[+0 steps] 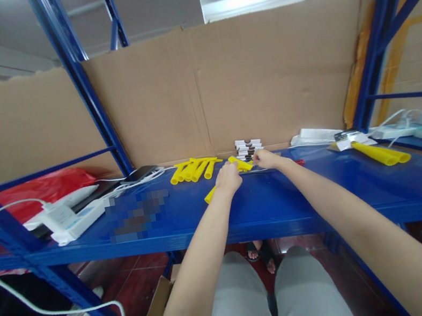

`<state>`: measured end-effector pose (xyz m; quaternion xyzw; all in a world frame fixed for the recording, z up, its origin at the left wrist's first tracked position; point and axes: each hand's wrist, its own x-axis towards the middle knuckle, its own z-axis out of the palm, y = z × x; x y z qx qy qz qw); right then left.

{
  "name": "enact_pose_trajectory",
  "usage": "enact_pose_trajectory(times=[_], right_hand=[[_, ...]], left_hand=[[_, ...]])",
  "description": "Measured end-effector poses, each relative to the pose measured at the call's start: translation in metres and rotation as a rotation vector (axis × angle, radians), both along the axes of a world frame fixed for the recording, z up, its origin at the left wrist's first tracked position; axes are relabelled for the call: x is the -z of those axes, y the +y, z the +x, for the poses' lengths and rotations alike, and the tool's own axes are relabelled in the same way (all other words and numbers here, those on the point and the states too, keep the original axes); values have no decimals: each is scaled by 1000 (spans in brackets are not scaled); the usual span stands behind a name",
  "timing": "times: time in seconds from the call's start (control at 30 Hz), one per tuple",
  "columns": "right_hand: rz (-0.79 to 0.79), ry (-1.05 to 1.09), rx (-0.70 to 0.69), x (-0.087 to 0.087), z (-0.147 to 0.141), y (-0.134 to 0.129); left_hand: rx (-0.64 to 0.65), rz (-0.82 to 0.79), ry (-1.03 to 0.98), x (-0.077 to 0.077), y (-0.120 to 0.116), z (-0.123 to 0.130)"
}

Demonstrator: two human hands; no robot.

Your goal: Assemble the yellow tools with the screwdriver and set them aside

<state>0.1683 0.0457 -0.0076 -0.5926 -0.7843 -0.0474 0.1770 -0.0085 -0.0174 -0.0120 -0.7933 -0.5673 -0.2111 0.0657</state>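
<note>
Hands both out over the blue shelf (276, 203): left hand (228, 179) looks closed around a yellow piece (241, 164), right hand (267, 159) curled, fingertips too small to tell if they pinch anything. Main risk, my guess: the yellow piece looks smooth and round, so a loose left grip could let it twist or slide. Right knuckles sit close to the white stack (247, 146); a careless push could topple it. Yellow tubes (192, 170) lying left of the hands could roll if bumped. Red item (300, 162) just beside the right wrist could get swept.

Position: yellow piece shows at the left hand's far side, between both hands; another yellow end (210, 195) pokes out on its near-left side. Can't tell if same piece.
</note>
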Motion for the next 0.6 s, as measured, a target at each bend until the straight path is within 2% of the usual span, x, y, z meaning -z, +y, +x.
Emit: enact_pose_trajectory(times=[0.17,0.3,0.5,0.6], right_hand=[[65,227,-35,-7,8,-1],[97,430,-87,-5,11,-6],[19,764,-110,-1,15,-19],[-46,864,-104,-3,17,-25]], left_hand=[[4,15,-14,1,1,0],[29,26,14,2,1,1],[115,24,61,2,-1,3],[176,24,91,2,-3,6]])
